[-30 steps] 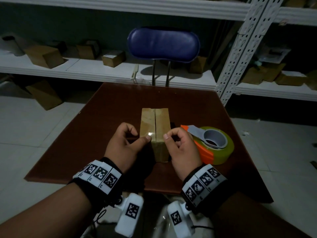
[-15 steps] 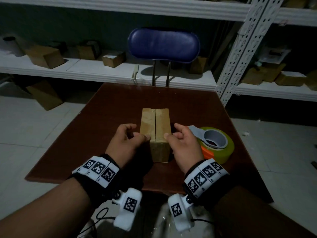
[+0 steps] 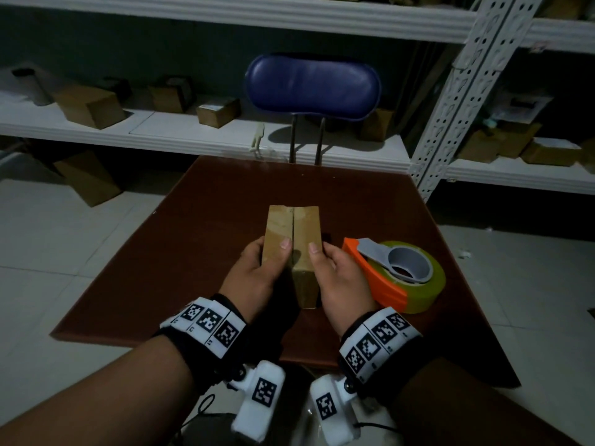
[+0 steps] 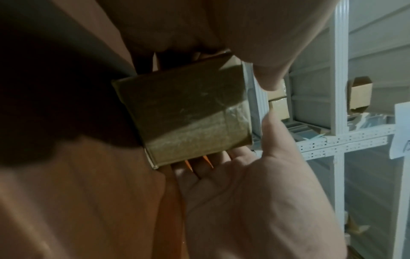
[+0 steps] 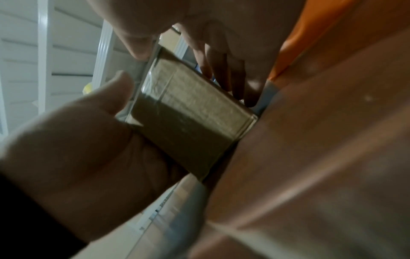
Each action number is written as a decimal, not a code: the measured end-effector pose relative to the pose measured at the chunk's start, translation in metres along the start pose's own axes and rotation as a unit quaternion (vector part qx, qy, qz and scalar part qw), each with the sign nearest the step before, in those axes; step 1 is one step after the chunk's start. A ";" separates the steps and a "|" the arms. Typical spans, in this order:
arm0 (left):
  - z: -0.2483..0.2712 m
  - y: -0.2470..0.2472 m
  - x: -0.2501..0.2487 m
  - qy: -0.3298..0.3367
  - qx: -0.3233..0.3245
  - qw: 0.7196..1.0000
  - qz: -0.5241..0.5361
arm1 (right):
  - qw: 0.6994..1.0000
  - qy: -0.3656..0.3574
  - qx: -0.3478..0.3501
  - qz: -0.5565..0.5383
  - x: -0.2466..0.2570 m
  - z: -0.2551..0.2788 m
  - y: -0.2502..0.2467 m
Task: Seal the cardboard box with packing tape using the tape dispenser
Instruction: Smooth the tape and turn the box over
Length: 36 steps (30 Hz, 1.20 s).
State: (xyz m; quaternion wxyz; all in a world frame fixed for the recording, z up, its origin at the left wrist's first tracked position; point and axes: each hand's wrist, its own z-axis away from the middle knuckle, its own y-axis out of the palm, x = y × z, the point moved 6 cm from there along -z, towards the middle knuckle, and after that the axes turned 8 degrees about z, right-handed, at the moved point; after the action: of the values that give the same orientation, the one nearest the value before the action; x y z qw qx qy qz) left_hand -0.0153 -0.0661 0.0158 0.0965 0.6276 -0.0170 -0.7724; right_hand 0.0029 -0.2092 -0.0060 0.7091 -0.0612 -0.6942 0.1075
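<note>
A small cardboard box (image 3: 304,226) stands lengthwise on the brown table (image 3: 193,252), its top flaps meeting in a centre seam. My left hand (image 3: 267,262) grips its left side, thumb flat on the top. My right hand (image 3: 325,260) grips the right side the same way. The left wrist view shows the box's near end face (image 4: 188,119), glossy with clear tape, between both hands. The right wrist view shows that face (image 5: 188,122) too. The orange tape dispenser (image 3: 380,281) with its yellowish roll lies just right of my right hand, untouched.
A blue chair back (image 3: 312,85) stands behind the table's far edge. White metal shelving (image 3: 225,136) with several cardboard boxes runs along the back wall, and its perforated upright (image 3: 450,101) rises at the right. More boxes sit on the tiled floor at the left (image 3: 87,178).
Both hands have moved from the near top edge of the box, down past its near end, to its sides. The thumbs now lie further along the top. The dispenser has not moved.
</note>
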 end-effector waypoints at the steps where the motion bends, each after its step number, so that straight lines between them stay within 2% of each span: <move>1: 0.000 0.000 0.001 0.000 -0.003 1.000 -0.007 | 1.000 -0.003 0.006 -0.002 0.000 0.000 0.002; 10: -0.005 -0.003 0.007 -0.008 -0.021 1.000 0.003 | 1.000 0.007 0.013 -0.006 -0.003 -0.003 0.002; 18: -0.009 -0.005 0.012 -0.033 -0.015 0.999 0.036 | 0.996 -0.027 0.014 0.079 0.003 -0.001 -0.003; 24: -0.009 -0.015 0.006 -0.028 -0.031 0.999 0.020 | 0.993 -0.008 0.000 0.118 0.000 -0.005 -0.007; 28: -0.005 -0.014 0.007 -0.039 -0.019 0.999 0.013 | 0.994 0.011 -0.016 0.112 -0.002 -0.005 -0.006; 32: -0.006 -0.011 0.009 -0.026 -0.018 0.999 0.001 | 0.994 0.010 -0.024 0.103 -0.004 -0.005 -0.004; 36: -0.008 -0.004 0.016 0.007 0.018 1.000 -0.016 | 0.994 -0.010 -0.007 0.105 0.006 0.000 -0.005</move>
State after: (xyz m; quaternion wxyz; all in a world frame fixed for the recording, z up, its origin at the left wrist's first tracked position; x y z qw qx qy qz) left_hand -0.0109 -0.0644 -0.0022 0.0731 0.6346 -0.0201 -0.7691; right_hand 0.0037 -0.2123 0.0007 0.6863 -0.1377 -0.6918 0.1771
